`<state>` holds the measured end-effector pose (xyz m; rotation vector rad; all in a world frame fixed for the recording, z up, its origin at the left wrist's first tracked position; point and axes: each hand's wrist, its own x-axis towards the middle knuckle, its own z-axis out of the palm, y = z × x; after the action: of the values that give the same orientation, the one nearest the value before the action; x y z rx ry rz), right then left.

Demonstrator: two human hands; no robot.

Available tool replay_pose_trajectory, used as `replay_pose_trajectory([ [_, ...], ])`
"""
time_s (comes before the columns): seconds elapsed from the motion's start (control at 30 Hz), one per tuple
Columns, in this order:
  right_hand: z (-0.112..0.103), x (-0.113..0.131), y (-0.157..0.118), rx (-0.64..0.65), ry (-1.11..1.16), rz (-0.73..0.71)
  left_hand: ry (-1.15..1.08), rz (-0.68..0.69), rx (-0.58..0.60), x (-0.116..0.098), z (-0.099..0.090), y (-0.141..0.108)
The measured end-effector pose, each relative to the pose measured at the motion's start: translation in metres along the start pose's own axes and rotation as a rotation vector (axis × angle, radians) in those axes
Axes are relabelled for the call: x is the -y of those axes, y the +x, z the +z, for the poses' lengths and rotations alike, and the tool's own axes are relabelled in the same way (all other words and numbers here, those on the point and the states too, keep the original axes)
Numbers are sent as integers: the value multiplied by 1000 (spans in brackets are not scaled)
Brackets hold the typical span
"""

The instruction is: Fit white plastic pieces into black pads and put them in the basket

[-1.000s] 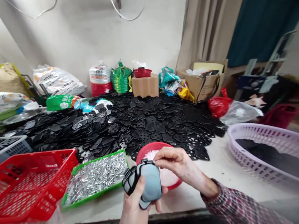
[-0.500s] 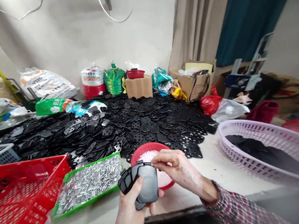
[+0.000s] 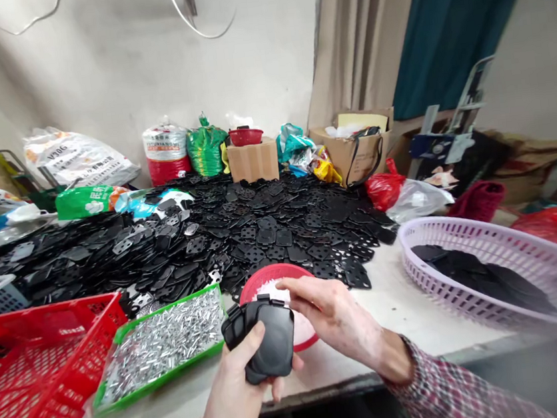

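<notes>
My left hand point(image 3: 233, 388) grips a small fanned stack of black plastic plates point(image 3: 268, 341), thumb on the front face and fingers underneath. The plates have rounded corners and small clip-like tabs along the top edge. My right hand point(image 3: 338, 316) is just above the stack's upper right corner, fingers stretched out and slightly apart, with nothing visible in them. Behind both hands stands a red bowl point(image 3: 251, 282) of small white pieces point(image 3: 299, 327), partly hidden by the stack and my right hand. A green tray point(image 3: 164, 379) of short silvery metal pins point(image 3: 172, 335) lies left of the stack.
A large heap of black plates point(image 3: 240, 227) spreads across the table behind the bowl. At left is a red plastic basket point(image 3: 40, 370). To the right stands a lilac basket point(image 3: 416, 267) holding black pieces point(image 3: 482, 279). Bags and cardboard boxes point(image 3: 253, 161) line the wall.
My right fingers have gone from pinching at the top plate's corner to being loosely spread. The top plate's face has changed from greyish and shiny to dark as the stack tilted.
</notes>
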<state>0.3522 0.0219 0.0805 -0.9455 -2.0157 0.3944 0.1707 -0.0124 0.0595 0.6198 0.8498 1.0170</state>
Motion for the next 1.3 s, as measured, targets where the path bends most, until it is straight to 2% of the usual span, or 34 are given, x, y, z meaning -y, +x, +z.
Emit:
replay_pose_trajectory([
  [0.13, 0, 0, -6, -5, -70, -80, 5, -20, 45, -1, 0, 1],
  [0.37, -8, 4, -3, 15, 51, -4, -31, -61, 52, 0, 0, 1],
  [0.53, -6, 8, -8, 41, -135, -136, -29, -81, 40, 1, 2, 0],
  [0.6, -6, 9, -8, 46, -126, -102, -23, -85, 45, 1, 3, 1],
  [0.67, -8, 8, -5, 64, -20, -31, -29, -79, 50, 1, 4, 2],
  [0.73, -12, 5, -2, 135, 137, 13, -58, -115, 65, 2, 4, 3],
  [0.9, -27, -6, -1, 343, 514, 162, -120, -338, 153, 6, -2, 4],
  [0.97, -33, -7, -1, 398, 579, 152, -125, -386, 205, 8, -4, 3],
  [1.03, -38, -5, 1, 425, 540, 79, -123, -436, 270, 9, -4, 2],
  [1.1, -40, -4, 3, 417, 448, -1, -121, -479, 310, 9, -2, 1],
  [1.17, -37, -3, 4, 390, 354, -57, -126, -483, 296, 9, 1, -1],
  [1.3, -22, -3, -4, 214, 254, -42, -127, -354, 131, 8, 10, -2],
])
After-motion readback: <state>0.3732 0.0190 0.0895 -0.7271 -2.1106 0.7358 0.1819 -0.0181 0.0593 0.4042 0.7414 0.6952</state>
